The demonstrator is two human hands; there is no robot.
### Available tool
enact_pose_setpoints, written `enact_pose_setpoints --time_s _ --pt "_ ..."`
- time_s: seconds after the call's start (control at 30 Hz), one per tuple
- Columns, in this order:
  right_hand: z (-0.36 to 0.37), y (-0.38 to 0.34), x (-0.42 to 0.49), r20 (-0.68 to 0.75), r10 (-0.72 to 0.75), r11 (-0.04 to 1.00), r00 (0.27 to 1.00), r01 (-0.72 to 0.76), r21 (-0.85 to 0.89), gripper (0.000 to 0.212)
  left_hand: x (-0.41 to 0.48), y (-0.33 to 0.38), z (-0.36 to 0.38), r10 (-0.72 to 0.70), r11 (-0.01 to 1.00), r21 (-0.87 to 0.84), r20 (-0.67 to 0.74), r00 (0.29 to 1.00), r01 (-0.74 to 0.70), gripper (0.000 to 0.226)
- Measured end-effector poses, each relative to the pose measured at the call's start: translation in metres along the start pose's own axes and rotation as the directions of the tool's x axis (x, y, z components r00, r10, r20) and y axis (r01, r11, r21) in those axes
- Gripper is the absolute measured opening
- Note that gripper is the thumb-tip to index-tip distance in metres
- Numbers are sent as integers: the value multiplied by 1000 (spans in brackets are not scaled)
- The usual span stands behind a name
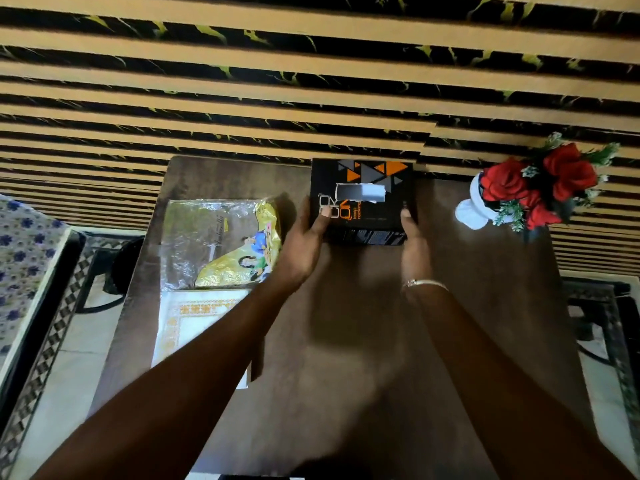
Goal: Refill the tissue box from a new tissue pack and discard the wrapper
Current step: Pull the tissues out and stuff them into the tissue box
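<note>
A black tissue box with orange and grey triangles stands at the far middle of the dark wooden table. Its top has a rectangular slot showing white inside. My left hand grips the box's left side, thumb on top. My right hand grips its right side. To the left lies a crinkled clear and gold plastic wrapper. Nearer me sits a white stack of tissues with an orange border pattern, partly hidden by my left forearm.
A white vase of red artificial roses stands at the table's far right corner. A striped black and tan wall runs behind. A floral cloth covers furniture on the left. Dark chair frames flank the table on both sides.
</note>
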State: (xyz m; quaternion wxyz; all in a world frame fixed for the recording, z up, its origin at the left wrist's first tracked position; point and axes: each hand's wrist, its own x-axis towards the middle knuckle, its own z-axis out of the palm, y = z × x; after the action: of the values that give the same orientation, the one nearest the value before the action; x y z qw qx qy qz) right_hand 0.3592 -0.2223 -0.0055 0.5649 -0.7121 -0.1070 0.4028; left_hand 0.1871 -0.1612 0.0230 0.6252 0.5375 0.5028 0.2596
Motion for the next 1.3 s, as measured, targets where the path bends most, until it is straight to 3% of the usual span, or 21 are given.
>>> enact_pose_setpoints --time_s 0.07,0.2,0.33,0.37,0.53,0.67,0.77,0.87,0.93,1.0,1.03,1.07,1.17,1.23,1.3 --pt "-19 6 -28 -31 -45 999 999 46 28 57 -30 -1 7 7 1000 -17 -2 1000 -7 56" --pt "-62 35 -68 -64 -63 995 996 68 79 67 -85 -26 26 -69 994 -78 82 994 76 57" --pt "-88 57 -105 -174 -117 985 978 92 -149 63 -124 -58 40 -115 993 -17 70 991 117 78" --pt "-91 62 -111 -189 -123 987 974 100 -125 61 -133 -61 44 -115 993 -5 61 992 115 78" --pt "-97 77 -126 -174 -114 990 978 97 -99 56 -149 -75 52 -106 992 65 21 994 105 63" --pt "-101 81 -125 -157 -134 988 978 120 -97 52 -148 -85 54 -111 988 113 16 994 109 76" --pt "-102 84 -126 -126 -135 988 983 124 -91 57 -149 -85 53 -120 987 109 30 992 116 79" --pt "-105 85 -129 -147 -91 974 985 57 -221 81 -153 -78 46 -104 989 105 22 994 101 80" --pt "-108 76 -132 -117 -274 843 954 180 -506 95 -154 -74 33 -60 985 158 -90 994 74 74" --pt "-104 58 -130 88 -495 573 864 401 -715 103 -152 -79 14 7 955 293 -212 977 57 73" --pt "-98 47 -128 221 -521 440 824 481 -758 108 -150 -82 5 22 936 346 -229 973 61 73" --pt "-89 35 -126 357 -496 311 791 546 -778 114 -149 -87 -2 31 918 391 -216 976 57 73" --pt "-62 17 -108 653 -234 27 721 676 -736 135 -146 -92 -10 63 854 519 -70 996 -17 73" --pt "-44 13 -93 729 -101 -98 677 722 -685 146 -144 -90 -10 83 839 538 14 996 -78 73" --pt "-29 15 -80 752 -5 -152 659 743 -652 152 -138 -88 -7 102 846 518 78 992 -128 71"
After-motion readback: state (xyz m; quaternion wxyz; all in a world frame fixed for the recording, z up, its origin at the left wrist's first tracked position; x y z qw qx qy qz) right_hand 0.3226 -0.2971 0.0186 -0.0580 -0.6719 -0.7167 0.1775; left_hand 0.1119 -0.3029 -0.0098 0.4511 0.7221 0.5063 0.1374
